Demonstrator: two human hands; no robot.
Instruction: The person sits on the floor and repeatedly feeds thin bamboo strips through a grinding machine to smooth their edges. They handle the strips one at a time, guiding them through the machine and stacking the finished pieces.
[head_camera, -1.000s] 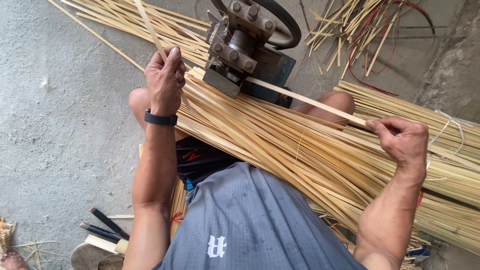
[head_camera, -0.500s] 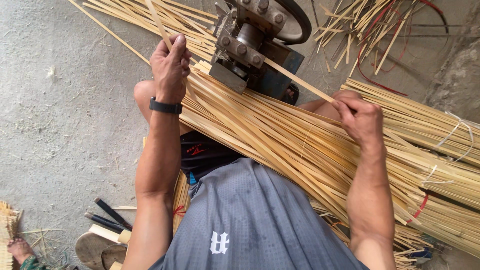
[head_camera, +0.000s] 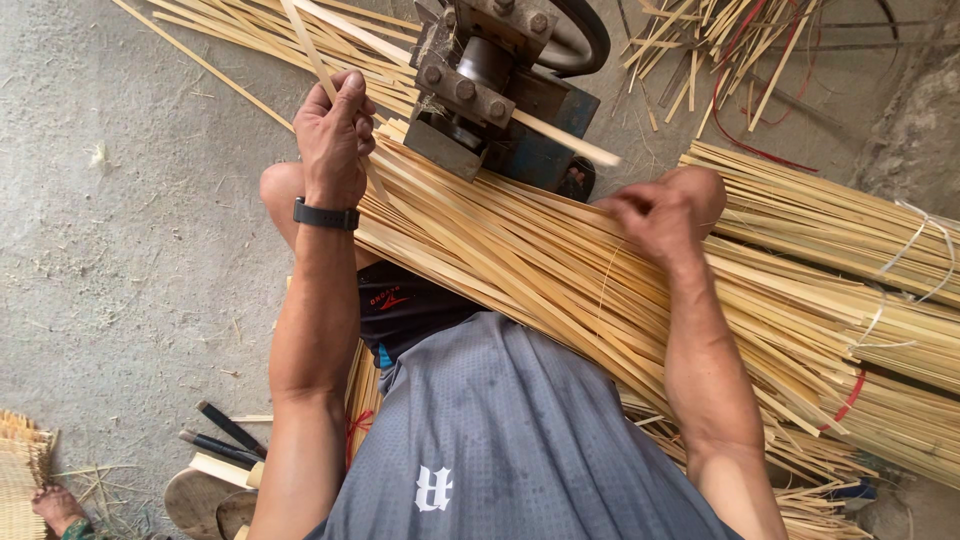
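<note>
We sit on the concrete floor (head_camera: 130, 250) with a thick bundle of split bamboo strips (head_camera: 560, 270) laid slantwise across our lap, so the stock lies within reach of both hands and points toward the machine. That machine, a small metal splitter (head_camera: 480, 85) with bolted rollers and a black wheel (head_camera: 585, 35) behind it, stands at the far edge of the bundle, just beyond our knees. Our left hand (head_camera: 333, 135) is closed around a thin strip (head_camera: 305, 45) on the machine's left side, the fingers wrapped over it where it rises away from the rollers; holding it there keeps the strip in line with the rollers. Our right hand (head_camera: 655, 210) rests on the top of the bundle near its far edge, the fingers pinched together on the strips, though blur keeps us from telling which single strip it has. A flat strip (head_camera: 570, 140) sticks out from the machine's right side, between the two hands. More tied bundles (head_camera: 840, 230) lie at the right, loose offcuts (head_camera: 700, 45) lie along the far edge of the floor, and dark-handled tools (head_camera: 225, 435) sit by our left hip.
</note>
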